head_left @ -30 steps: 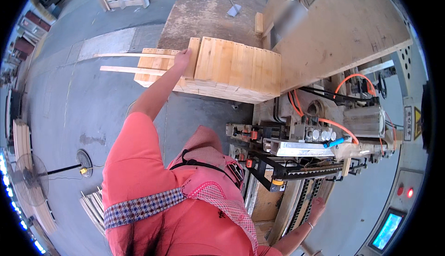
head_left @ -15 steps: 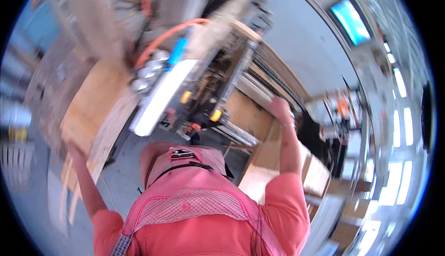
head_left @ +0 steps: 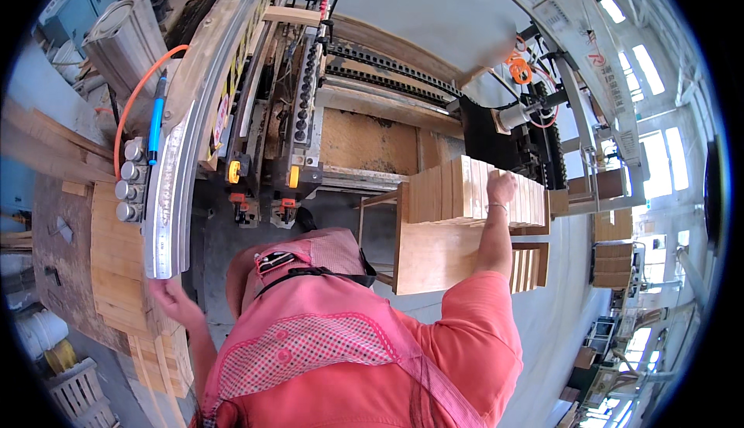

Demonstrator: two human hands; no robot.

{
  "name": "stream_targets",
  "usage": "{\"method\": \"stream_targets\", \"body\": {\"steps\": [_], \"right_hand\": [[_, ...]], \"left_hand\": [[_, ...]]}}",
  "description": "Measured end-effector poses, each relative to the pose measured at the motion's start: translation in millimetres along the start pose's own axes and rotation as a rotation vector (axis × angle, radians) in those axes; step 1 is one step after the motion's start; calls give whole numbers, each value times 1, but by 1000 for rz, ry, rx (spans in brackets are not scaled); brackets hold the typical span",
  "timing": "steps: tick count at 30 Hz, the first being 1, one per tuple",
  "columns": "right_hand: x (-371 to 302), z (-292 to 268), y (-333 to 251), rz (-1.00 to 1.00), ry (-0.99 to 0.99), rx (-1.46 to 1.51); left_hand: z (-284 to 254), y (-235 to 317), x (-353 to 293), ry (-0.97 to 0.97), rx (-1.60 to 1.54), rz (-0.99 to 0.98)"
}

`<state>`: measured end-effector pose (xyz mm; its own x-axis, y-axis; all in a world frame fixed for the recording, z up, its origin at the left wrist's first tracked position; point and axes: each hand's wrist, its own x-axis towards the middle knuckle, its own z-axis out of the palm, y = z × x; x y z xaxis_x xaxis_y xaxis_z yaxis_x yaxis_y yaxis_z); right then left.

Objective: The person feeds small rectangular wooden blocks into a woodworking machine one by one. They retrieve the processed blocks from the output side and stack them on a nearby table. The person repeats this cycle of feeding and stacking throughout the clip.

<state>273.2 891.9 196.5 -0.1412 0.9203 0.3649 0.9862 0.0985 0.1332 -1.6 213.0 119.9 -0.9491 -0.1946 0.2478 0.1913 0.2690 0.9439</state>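
Note:
My right hand (head_left: 501,186) is at the top of a row of upright wooden boards (head_left: 457,188), its fingers closed over the edge of one. The boards stand packed side by side on a small wooden table (head_left: 438,261) at my right. On the other side, my left hand (head_left: 177,302) hangs beside the near end of a metal rail (head_left: 164,226), fingers apart and a little blurred, holding nothing. Just left of it lies a stack of wooden panels (head_left: 116,257). Whether the left hand touches the rail, I cannot tell.
A machine with a long clamp bar (head_left: 304,110) and yellow knobs (head_left: 293,177) stands ahead. A blue pen-shaped tool (head_left: 157,122) lies on the rail by several round metal knobs (head_left: 128,191). An orange hose (head_left: 136,102) curves at the left. More boards (head_left: 529,267) sit below the tabletop.
My view has swung to the right. My right hand has come down from over the machine onto the boards; my left hand has left the panel stack and is by the rail's end.

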Motion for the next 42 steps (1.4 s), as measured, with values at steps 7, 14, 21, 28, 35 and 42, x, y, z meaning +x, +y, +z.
{"method": "stream_targets", "body": {"steps": [7,14,21,28,35,42], "right_hand": [[-5,26,82,176,-403,62],[-13,13,72,180,-349,-22],[23,-14,25,-118,-31,103],[71,-30,-215,-766,-78,582],[68,-52,-473,-1255,-77,738],[61,-45,-617,-1357,-233,585]], "left_hand": [[58,16,-30,-393,-229,-352],[78,26,-24,-513,-199,-325],[108,37,-30,-530,-203,-373],[197,63,-25,-584,-322,-375],[272,113,-11,-580,-257,-363],[286,116,-22,-335,-240,-575]]}}
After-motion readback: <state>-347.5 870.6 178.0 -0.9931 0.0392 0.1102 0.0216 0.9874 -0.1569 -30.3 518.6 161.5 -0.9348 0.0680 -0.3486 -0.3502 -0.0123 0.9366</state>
